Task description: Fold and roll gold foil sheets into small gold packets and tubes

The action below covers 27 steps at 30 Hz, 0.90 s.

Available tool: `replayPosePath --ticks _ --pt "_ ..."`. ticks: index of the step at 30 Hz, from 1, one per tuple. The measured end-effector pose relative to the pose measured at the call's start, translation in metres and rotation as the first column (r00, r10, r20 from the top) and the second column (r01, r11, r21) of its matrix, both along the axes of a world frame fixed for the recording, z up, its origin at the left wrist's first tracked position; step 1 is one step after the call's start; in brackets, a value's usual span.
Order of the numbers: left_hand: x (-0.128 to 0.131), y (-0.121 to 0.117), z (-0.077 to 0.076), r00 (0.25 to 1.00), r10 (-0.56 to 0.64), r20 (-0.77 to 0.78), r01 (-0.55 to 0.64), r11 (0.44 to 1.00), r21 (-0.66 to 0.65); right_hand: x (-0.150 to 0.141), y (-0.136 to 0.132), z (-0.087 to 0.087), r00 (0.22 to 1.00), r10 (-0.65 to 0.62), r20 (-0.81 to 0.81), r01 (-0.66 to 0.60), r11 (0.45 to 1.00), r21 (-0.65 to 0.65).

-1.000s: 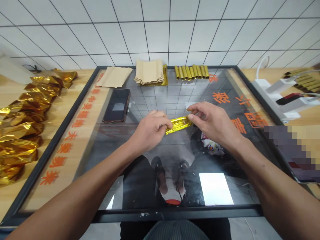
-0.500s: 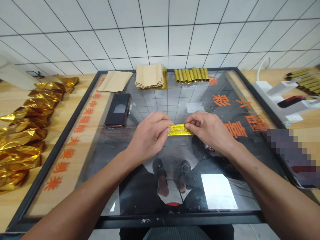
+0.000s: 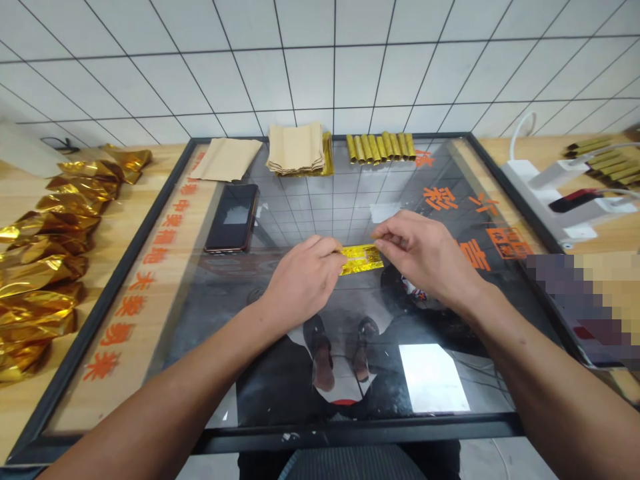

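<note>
Both my hands meet over the middle of a glass-topped board (image 3: 165, 313) with a black frame. Between them lies a small folded strip of gold foil (image 3: 361, 258). My left hand (image 3: 305, 277) pinches its left end with curled fingers. My right hand (image 3: 425, 253) pinches the strip's right end between thumb and fingertips. The foil rests at or just above the glass; I cannot tell whether it touches.
A dark phone (image 3: 232, 217) lies left of my hands. At the far edge sit a tan paper sheet (image 3: 226, 159), a tan paper stack (image 3: 296, 148) and a row of gold rolls (image 3: 382, 147). Crumpled gold foil pieces (image 3: 50, 247) line the left; a white power strip (image 3: 550, 193) is right.
The strip was tilted a second ago, then held flat and narrow; now it looks wider, partly unfolded. Both hands stayed on its ends, shifting slightly.
</note>
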<state>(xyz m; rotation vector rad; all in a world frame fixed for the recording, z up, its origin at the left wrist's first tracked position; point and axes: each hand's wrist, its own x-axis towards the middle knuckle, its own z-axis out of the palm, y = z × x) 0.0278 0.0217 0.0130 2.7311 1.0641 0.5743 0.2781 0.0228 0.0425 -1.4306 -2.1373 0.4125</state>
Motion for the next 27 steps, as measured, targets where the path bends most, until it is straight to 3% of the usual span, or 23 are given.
replayPosePath --ticks 3,7,19,27 --pt "0.0 0.0 0.0 1.0 0.002 0.018 -0.002 1.0 -0.007 0.0 -0.008 0.009 0.994 0.104 0.044 -0.103 0.994 -0.03" --pt "0.0 0.0 -0.001 0.998 0.005 0.069 -0.003 0.999 -0.032 -0.002 -0.017 0.013 0.979 0.147 0.144 -0.138 0.988 -0.072" --pt "-0.007 0.006 0.006 0.996 -0.064 0.058 0.068 0.996 -0.063 0.007 -0.019 -0.002 0.924 0.255 0.285 -0.259 0.966 -0.025" --pt "-0.01 0.006 0.01 0.991 -0.113 0.074 0.117 0.991 -0.062 0.005 -0.018 -0.005 0.904 0.232 0.36 -0.248 0.969 -0.004"
